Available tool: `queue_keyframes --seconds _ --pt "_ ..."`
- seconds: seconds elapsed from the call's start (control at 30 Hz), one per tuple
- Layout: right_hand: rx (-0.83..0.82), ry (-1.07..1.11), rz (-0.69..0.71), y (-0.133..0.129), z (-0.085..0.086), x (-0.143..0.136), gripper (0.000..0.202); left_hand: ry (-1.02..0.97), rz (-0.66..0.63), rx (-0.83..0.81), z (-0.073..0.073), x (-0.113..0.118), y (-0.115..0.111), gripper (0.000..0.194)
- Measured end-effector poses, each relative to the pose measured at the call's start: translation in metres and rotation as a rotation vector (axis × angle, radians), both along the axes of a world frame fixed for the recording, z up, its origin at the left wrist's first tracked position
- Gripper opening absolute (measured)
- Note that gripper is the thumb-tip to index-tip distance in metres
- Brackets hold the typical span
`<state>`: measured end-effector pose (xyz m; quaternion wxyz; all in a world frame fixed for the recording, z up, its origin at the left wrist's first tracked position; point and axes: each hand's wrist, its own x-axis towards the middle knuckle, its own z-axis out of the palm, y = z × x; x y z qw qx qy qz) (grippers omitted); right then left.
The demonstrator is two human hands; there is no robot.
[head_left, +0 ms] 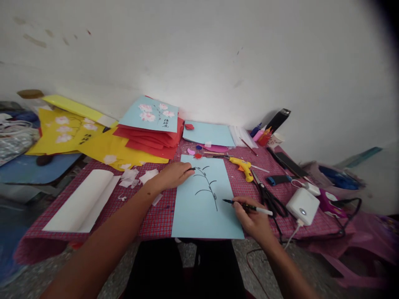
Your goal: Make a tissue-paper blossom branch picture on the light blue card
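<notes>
Two bare hands work at one pale-blue rectangular paper sheet (199,220), which lies on the red checked tablecloth (160,220) at the table's front edge. Your right hand (254,219) holds a slim black brush pen with a white rear end (257,208), fingers closed round the barrel. Its dark tip points left, just right of the black line-drawn branch (208,182); tip contact with paper: cannot tell. Your left hand (175,175) rests at the sheet's upper left, fingers drawn together; a small dark bit shows at the fingertips, whether gripped you cannot tell. Beyond the sheet's upper right: yellow glue gun (241,165). Right of it, black-handled scissors (272,200).
</notes>
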<state>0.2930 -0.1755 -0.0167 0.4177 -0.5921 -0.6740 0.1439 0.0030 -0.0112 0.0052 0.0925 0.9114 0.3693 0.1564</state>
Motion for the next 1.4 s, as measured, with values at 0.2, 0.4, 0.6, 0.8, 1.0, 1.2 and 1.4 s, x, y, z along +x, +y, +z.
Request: queue_keyframes --seconds 0.2,0.4,0.6,0.8,1.0,1.2,1.4 --pt "0.010 -0.022 -0.005 0.0027 -0.0001 -0.0001 0.015 -0.014 0.000 -0.015 -0.0005 0.0004 0.0004 0.039" --pt "0.010 -0.019 -0.003 0.0047 -0.0008 -0.0003 0.017 -0.002 0.002 -0.019 0.0009 0.0011 0.0004 0.038" --pt "0.016 -0.046 -0.016 0.0066 0.0013 -0.0023 0.017 -0.014 -0.018 -0.020 0.0025 0.0010 0.0002 0.036" --pt "0.023 -0.074 0.013 0.0050 0.0043 -0.0026 0.016 -0.028 0.003 -0.039 0.0028 0.0014 -0.0010 0.037" --pt "0.012 -0.058 0.029 0.0037 0.0031 -0.0015 0.015 -0.028 -0.004 -0.037 0.0035 0.0009 -0.0012 0.036" --pt "-0.010 -0.056 0.025 0.0034 0.0047 -0.0021 0.015 -0.032 -0.010 -0.047 0.0047 0.0008 -0.0018 0.034" --pt "-0.003 -0.035 0.010 0.0020 0.0047 -0.0016 0.015 -0.034 -0.007 -0.047 0.0046 0.0007 -0.0021 0.034"
